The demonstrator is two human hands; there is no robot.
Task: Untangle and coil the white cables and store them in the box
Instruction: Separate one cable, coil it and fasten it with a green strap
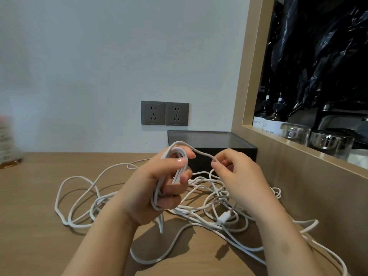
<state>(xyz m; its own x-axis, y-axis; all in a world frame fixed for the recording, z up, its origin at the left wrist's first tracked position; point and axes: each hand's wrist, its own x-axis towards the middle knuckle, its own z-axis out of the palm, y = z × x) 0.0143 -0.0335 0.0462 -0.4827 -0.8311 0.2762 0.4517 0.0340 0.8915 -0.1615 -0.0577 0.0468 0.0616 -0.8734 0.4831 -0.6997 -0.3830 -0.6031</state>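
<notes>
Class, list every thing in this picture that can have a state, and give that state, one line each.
Left hand, grips a coil of white cable.
Right hand, pinches a strand that leads from the coil.
Coil, partly wound, held above the table.
Loose cables, tangled on the table.
Box, behind the hands; no cable visibly in it.
Wall sockets, nothing plugged in.
Glasses, upright.

We see a person's two hands and forearms, all bare. The left hand (159, 182) and right hand (237, 174) have short, rounded nails, and the left thumbnail (180, 160) catches a small glint of light. The left forearm (103, 242) looks smooth; the right forearm (278, 226) carries one faint round mark (284, 248).
</notes>
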